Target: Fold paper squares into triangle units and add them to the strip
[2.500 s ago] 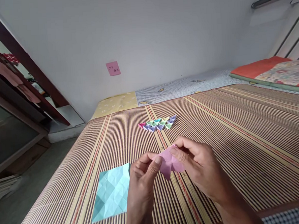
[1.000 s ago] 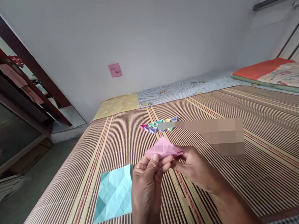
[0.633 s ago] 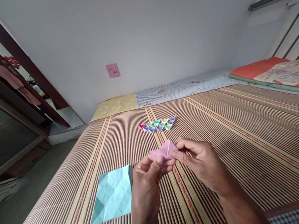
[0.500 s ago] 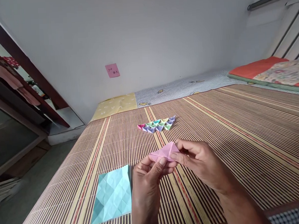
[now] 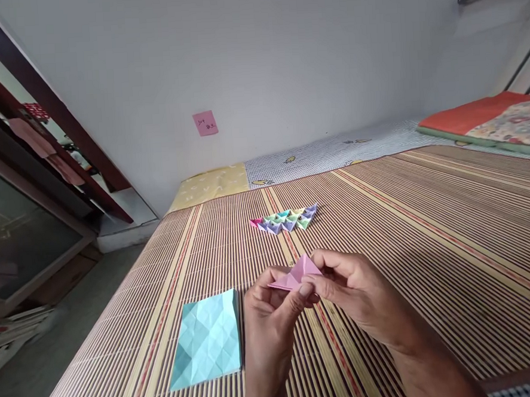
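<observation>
Both the left hand and the right hand are clamped on one piece of pink paper, thumbs close together, held up to the right of the blue paper, as I follow from afar. Beyond the blue paper and to its right, a cluster of small folded boats sits side by side, work I would call finished. I judge the pink paper part-way: creased and drawn into points, its shape not yet settled. The blue paper, with a striped mat beneath it, lies flat, creased across its face but unshaped. For containers, I have only the boats' apparent hollows, too small to tell whether they hold anything.
</observation>
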A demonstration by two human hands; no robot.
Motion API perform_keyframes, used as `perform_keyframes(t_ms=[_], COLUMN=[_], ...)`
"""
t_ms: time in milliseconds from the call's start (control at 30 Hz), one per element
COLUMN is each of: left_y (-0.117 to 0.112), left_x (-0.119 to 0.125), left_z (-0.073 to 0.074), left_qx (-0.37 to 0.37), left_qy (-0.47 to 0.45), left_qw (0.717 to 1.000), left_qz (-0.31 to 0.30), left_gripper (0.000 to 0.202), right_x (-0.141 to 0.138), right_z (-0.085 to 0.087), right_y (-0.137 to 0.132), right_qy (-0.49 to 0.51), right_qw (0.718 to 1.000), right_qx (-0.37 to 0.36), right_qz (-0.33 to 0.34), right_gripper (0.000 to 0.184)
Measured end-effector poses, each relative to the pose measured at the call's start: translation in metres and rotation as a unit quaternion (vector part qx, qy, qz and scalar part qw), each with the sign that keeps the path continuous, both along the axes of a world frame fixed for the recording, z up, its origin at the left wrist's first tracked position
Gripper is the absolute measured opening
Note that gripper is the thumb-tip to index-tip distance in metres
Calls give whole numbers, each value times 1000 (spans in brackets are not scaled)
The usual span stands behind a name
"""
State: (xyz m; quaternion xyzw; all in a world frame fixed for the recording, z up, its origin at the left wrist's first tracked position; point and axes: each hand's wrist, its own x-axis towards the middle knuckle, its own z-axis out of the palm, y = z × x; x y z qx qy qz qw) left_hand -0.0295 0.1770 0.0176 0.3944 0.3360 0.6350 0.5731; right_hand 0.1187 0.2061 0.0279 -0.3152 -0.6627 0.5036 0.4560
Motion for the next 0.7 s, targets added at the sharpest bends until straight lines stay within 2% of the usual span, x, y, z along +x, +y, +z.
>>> perform_keyframes(t_ms=[267, 433, 567, 700], left_y=[-6, -13, -15, -13], left_x=[-2, 0, 2, 3], left_z=[6, 12, 15, 14], left_qx=[60, 131, 113, 69], left_qy=[110, 226, 202, 169], left_qw=[990, 952, 954, 962], left_qz=[67, 160, 192, 203], left_gripper=[18, 21, 12, 7], right_x=[-4, -3, -5, -9], right_z=[3, 11, 15, 14], right_y=[-4, -10, -14, -13], right_qy=[-23, -47, -42, -38], right_qw=[999, 997, 987, 974], right_qx=[20, 31, 97, 158], right_qz=[-16, -43, -119, -159], right_gripper=[20, 21, 23, 23])
